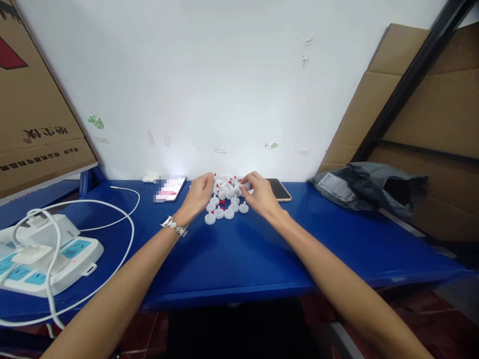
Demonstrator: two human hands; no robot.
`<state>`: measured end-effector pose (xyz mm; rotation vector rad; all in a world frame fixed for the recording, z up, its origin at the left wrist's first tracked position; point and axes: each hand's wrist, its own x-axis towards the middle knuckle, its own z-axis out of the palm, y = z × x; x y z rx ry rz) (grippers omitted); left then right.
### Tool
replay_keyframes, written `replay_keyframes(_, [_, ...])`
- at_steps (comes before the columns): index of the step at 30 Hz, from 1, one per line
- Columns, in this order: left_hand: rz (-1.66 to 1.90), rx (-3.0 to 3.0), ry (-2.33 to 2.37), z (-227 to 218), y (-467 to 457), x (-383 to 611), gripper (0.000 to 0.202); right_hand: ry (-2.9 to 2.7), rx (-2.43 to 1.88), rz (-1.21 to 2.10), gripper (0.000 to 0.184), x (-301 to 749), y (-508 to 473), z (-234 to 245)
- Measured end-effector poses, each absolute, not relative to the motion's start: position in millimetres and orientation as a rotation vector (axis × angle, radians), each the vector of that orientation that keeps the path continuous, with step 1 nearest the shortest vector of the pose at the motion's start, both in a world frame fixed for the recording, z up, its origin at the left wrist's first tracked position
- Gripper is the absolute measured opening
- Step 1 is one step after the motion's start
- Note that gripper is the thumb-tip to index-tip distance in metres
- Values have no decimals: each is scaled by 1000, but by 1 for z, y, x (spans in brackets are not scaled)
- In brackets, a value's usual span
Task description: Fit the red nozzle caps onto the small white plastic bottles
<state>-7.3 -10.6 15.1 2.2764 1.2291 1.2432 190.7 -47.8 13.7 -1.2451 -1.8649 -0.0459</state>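
A pile of white nozzle caps [229, 213], round with a narrow spout, lies on the blue table, and some carry small red tips. Loose red tips [222, 202] lie among them. At the pile's left side my left hand [200, 193] is closed with its fingers curled; whatever is in them is hidden. A metal-banded watch or bracelet [174, 226] circles that wrist. My right hand [261, 195] is at the pile's right side, thumb and fingers pinched around a white nozzle cap [246, 187].
Left of the pile lies a lit phone [171, 189]; a dark phone [279, 190] is behind my right hand. A power strip [75, 264] with white cables occupies the table's left end. A grey plastic bag [368, 187] and cardboard [437, 109] stand at right.
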Motion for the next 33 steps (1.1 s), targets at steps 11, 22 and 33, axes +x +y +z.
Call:
replay_keyframes(11, [725,2896,1096,-4,5,-15,25,-1835,-1518,13,15,212,-19,-10])
replay_keyframes(22, [772,2825,1139,1,0,-16,33,-1998,-1643,90,12,218,-20,-10])
replay_keyframes(33, [830,2811,1224,-1,6,-25,35,-2144,-1757,-157,37,174,5,13])
